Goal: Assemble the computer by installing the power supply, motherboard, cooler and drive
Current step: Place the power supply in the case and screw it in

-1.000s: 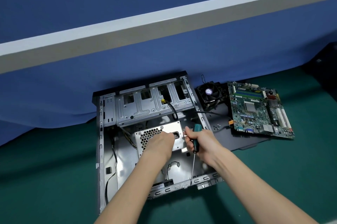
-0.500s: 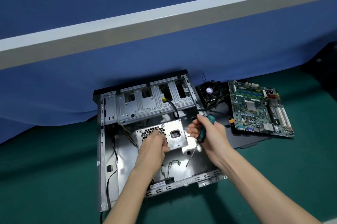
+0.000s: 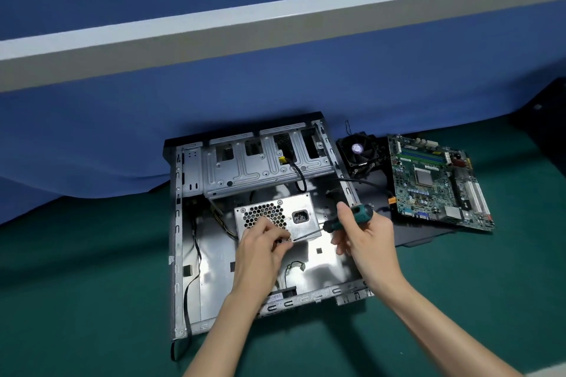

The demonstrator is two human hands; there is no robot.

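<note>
The open metal computer case point(image 3: 211, 269) lies flat on the green table. The silver power supply point(image 3: 301, 206) sits inside it, with its vent grille and power socket facing up. My left hand point(image 3: 263, 246) rests on the supply's near edge, fingertips curled and pinching something small, probably a screw, at the screwdriver's tip. My right hand point(image 3: 366, 234) grips the teal-handled screwdriver point(image 3: 356, 214), held nearly level with the shaft pointing left toward my left fingertips. The green motherboard point(image 3: 438, 180) and the black fan cooler point(image 3: 358, 151) lie to the right, outside the case.
A black case panel point(image 3: 419, 235) lies under the motherboard's near edge. Black cables point(image 3: 190, 284) run along the case's left side, and one cable point(image 3: 364, 182) crosses toward the motherboard. A blue cloth wall point(image 3: 275, 85) rises just behind the case. Green table surface point(image 3: 92, 300) surrounds everything.
The screwdriver swung from pointing down at the case's front rail to lying nearly level, tip at my left fingertips. My left hand slid toward the supply's near edge.
</note>
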